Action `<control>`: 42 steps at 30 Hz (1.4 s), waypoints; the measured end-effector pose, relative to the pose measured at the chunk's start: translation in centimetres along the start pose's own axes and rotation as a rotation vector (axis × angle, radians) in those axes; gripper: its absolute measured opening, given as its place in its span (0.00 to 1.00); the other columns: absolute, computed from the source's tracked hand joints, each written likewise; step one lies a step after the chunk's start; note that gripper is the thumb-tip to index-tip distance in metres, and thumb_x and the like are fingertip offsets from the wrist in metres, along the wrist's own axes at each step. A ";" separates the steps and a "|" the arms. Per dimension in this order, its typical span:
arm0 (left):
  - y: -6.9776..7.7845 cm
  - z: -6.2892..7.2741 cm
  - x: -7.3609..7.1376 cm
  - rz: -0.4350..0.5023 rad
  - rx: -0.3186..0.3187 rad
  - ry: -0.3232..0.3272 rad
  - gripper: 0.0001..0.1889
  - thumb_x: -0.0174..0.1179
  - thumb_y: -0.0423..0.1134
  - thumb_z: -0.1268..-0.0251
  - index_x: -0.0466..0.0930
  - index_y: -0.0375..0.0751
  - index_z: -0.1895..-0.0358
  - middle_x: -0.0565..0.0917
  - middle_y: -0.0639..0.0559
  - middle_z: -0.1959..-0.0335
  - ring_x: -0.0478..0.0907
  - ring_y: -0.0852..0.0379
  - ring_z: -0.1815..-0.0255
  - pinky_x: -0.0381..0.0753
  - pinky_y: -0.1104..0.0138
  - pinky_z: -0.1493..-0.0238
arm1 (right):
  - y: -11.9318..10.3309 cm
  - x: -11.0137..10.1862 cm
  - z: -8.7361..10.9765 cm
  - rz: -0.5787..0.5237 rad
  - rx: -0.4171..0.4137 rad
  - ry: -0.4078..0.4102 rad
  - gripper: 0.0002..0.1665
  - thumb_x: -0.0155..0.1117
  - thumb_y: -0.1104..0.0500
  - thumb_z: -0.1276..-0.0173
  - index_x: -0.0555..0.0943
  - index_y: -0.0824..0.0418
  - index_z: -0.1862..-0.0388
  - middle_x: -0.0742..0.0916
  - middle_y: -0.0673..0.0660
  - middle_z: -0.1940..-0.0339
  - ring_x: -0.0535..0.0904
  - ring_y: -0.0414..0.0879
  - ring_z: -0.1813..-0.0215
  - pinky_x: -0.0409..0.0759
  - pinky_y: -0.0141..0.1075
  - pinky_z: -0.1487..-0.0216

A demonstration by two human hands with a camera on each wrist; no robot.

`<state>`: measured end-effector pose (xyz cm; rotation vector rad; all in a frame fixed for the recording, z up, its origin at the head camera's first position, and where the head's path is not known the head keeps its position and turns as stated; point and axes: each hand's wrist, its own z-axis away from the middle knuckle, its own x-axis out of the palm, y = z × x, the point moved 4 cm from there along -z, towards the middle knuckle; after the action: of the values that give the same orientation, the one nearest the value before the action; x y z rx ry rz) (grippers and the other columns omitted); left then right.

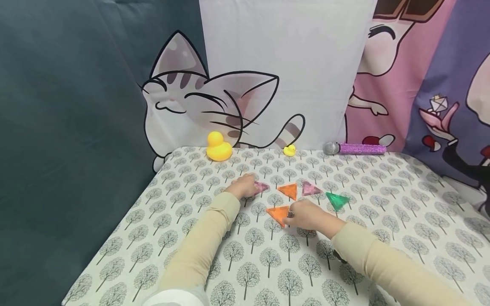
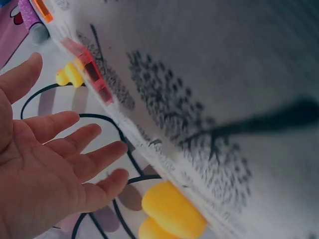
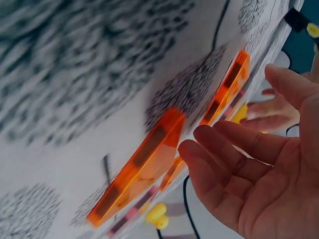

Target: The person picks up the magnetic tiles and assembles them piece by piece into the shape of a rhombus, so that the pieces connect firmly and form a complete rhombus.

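My left hand [image 1: 245, 186] is beside a pink triangular tile [image 1: 261, 187] on the cloth. In the left wrist view its fingers spread apart, holding nothing, with the pink tile [image 2: 89, 69] beyond the fingertips. My right hand [image 1: 306, 216] hovers low at an orange triangular tile [image 1: 276, 213]. The right wrist view shows loosely bent fingers, thumb held apart, by a nearer orange tile [image 3: 142, 164] that the hand hides from the head camera. Further off lie another orange tile [image 1: 289, 191], a pink tile [image 1: 310, 188] and a green triangular tile [image 1: 337, 200].
Along the back edge of the tree-patterned tablecloth [image 1: 249, 274] stand a large yellow duck [image 1: 219, 148], a small yellow duck [image 1: 289, 150] and a microphone with a purple handle [image 1: 360, 148]. Cartoon-printed curtains [image 1: 306, 51] hang right behind the table; a dark curtain [image 1: 76, 127] is on the left.
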<state>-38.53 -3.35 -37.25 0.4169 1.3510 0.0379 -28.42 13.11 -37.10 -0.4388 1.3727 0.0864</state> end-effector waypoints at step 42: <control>2.9 0.8 1.0 0.185 0.204 -0.024 0.20 0.61 0.25 0.56 0.73 0.39 0.55 0.76 0.51 0.65 0.71 0.58 0.65 0.71 0.68 0.60 | -1.3 0.8 -1.1 0.006 -0.023 0.065 0.22 0.67 0.49 0.51 0.68 0.57 0.93 0.71 0.49 0.92 0.64 0.41 0.86 0.66 0.32 0.80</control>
<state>-36.91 -0.63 -37.16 0.7114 1.2938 0.0479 -28.91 11.38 -37.73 -0.4604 1.4387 0.0941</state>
